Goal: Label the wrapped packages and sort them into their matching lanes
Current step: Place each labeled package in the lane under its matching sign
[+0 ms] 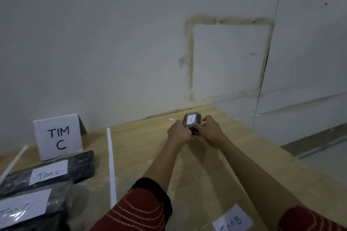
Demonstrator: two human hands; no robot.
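Observation:
A small dark wrapped package (194,117) with a white handwritten label on top sits far out on the wooden table (234,165), near the wall. My left hand (178,133) grips its left side and my right hand (210,130) grips its right side, with fingers reaching onto the label's near edge. Both arms are stretched forward. In the left lane, two dark wrapped packages labelled "TIM C", one (56,170) behind the other (26,210), lie in front of a folded white "TIM C" sign (58,137).
A white tape strip (112,167) divides the lanes, and another strip (13,165) runs at the far left. A white "TIM B" label (232,221) lies at the near edge. The table's right edge drops to the floor. The grey wall stands close behind.

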